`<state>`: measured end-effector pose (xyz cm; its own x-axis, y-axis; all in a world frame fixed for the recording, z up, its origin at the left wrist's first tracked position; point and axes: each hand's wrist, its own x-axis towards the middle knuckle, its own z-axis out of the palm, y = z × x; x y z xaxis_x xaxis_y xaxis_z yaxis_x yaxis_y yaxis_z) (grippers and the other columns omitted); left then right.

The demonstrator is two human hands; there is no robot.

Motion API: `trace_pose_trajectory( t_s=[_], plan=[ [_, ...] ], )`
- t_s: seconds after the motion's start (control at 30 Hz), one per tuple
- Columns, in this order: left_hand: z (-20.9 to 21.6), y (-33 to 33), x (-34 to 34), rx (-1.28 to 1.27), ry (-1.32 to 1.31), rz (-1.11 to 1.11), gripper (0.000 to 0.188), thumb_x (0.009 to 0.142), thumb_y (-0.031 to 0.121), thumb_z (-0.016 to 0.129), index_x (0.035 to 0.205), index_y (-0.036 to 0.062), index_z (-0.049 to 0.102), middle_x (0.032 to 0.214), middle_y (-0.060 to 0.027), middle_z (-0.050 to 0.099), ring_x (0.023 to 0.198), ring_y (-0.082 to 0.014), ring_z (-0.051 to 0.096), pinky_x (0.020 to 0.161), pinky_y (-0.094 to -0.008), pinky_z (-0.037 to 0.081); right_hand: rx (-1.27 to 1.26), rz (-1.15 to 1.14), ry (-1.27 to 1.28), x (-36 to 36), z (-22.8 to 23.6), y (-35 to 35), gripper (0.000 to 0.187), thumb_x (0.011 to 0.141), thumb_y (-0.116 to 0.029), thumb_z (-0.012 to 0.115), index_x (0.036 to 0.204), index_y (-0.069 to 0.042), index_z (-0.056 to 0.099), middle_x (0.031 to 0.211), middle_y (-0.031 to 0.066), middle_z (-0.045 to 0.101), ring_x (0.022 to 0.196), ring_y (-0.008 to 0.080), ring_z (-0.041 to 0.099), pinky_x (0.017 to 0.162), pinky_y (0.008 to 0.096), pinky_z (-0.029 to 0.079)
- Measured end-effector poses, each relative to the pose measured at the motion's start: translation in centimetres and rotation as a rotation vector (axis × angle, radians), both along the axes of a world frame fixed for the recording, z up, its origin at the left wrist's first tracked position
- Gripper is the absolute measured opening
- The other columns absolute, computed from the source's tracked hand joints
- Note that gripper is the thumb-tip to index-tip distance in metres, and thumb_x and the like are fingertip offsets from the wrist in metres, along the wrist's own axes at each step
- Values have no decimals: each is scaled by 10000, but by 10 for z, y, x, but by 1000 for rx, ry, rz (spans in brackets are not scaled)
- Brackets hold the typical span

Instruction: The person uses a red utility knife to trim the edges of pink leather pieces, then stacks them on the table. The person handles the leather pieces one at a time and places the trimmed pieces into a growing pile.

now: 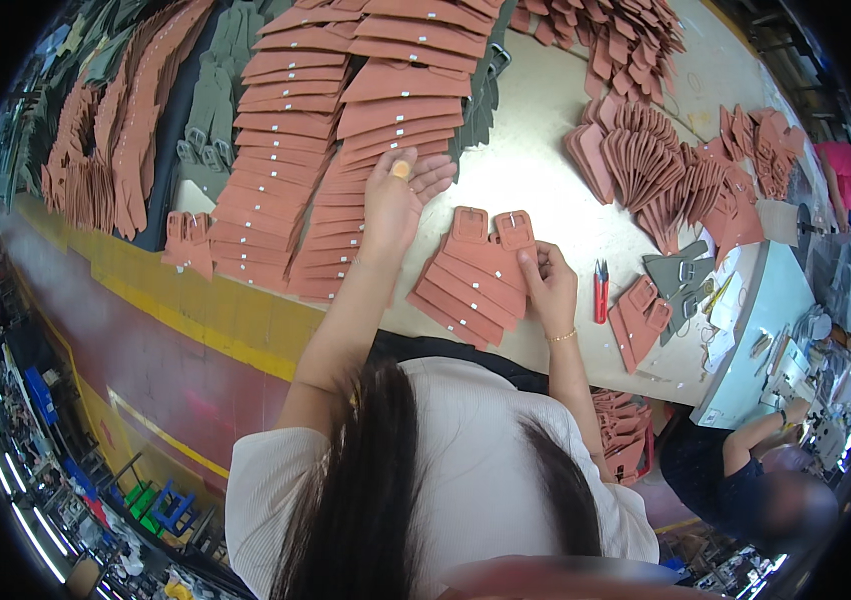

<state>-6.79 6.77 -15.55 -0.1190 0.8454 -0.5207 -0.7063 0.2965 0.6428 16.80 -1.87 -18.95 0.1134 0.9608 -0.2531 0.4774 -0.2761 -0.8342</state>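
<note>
The left hand has its fingers released, loosely spread; the right hand touches the fanned, flat salmon-pink buckled pieces on the pale tabletop (whether gripping, I cannot tell).

the bare left hand is open, palm upward, its fingers pointing right and bare forearm stretched forward; the bare right hand bends its fingers beside an extended thumb.
</note>
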Motion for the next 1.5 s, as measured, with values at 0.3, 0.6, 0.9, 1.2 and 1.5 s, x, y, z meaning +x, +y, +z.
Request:
trace_pose_trajectory(
  t_s=[0.3,0.6,0.9,1.2,1.5],
  plan=[
    [-3,15,-8,34,61,34,139,994,133,503,1045,15,452,776,-139,639,622,-198,643,536,-290,531,238,341,246,-14,71,23,95,862,-69,600,860,4,539,1050,134,677,668,116,548,612,247,457],
    [-8,20,-10,39,130,41,238,968,215,578,808,51,512,569,-30,510,392,-101,417,339,-260,290,142,1000,361,-51,67,137,158,767,-90,647,751,-58,493,1492,199,390,1052,210,551,825,310,462],
    [0,20,-14,8,220,-5,249,955,199,603,761,53,549,561,-9,517,392,-76,413,351,-237,282,-74,1059,586,-64,58,170,181,776,-110,665,743,-78,490,1565,185,284,1460,210,217,1069,318,291],
    [9,13,-24,52,382,-77,109,915,134,611,914,25,606,778,-43,626,593,-131,575,536,-263,479,-181,1033,740,-61,59,190,184,799,-123,656,750,-71,486,1536,187,331,1399,209,321,1079,321,285],
    [-5,-7,-35,165,-27,132,352,897,60,545,1236,-11,487,1185,-130,594,1095,-245,606,904,-428,530,-190,948,945,-47,68,172,130,823,-64,639,800,-59,511,1487,212,392,1372,260,383,1087,336,326]
  ],
)
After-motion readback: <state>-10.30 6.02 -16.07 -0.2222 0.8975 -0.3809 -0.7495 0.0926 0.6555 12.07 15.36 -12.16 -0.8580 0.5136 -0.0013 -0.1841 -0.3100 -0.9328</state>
